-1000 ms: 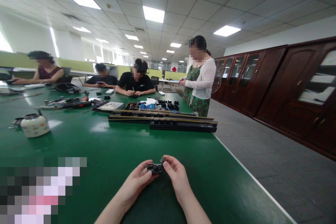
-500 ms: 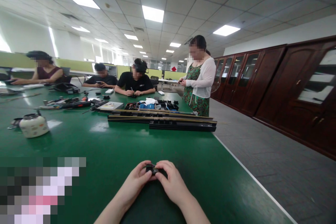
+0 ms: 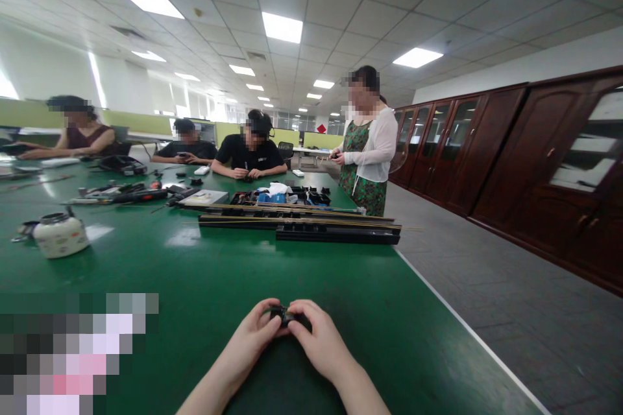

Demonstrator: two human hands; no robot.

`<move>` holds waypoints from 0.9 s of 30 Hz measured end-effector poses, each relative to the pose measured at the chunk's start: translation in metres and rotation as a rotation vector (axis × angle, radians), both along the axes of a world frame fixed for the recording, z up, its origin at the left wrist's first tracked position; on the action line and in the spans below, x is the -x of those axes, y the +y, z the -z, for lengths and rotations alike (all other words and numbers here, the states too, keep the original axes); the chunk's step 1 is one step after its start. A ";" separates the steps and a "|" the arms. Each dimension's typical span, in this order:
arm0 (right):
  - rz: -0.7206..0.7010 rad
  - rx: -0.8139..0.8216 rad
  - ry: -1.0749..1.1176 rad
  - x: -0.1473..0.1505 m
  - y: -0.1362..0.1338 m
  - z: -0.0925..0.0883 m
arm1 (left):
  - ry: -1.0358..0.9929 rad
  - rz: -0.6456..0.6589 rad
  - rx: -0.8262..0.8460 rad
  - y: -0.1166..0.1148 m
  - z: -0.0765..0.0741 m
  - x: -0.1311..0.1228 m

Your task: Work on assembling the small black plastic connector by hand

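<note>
Now | hands (image 3: 317, 333) pinch small black part (image 3: 279, 313) between them | closer together than earlier

Bare hands (image 3: 317, 336); bare, smoothly tapering forearms (image 3: 213, 373)

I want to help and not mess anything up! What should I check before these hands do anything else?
1. Left hand holding the black part: ok, its fingers grip it.
2. Right hand on the part too: ok, its fingers are on the other side.
3. Part's small details lined up: cannot tell, fingers cover much of it.
4. Jar away from the hands: ok, it stands upright, off to the left.
5. Long black bars away from the hands: ok, they lie farther up the table.
</note>
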State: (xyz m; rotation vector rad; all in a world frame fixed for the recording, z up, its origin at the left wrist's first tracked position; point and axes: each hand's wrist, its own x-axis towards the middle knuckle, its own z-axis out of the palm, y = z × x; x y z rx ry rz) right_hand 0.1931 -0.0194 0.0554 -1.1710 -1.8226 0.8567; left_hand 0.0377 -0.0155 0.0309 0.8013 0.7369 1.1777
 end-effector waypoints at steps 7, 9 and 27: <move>-0.016 0.007 0.054 0.001 0.000 0.002 | -0.021 -0.006 0.028 0.001 0.001 0.003; -0.020 0.005 0.050 0.001 0.001 0.002 | -0.038 -0.019 0.039 0.001 0.002 0.003; -0.054 -0.033 0.017 0.002 -0.001 0.001 | -0.048 -0.050 0.130 -0.001 -0.006 0.001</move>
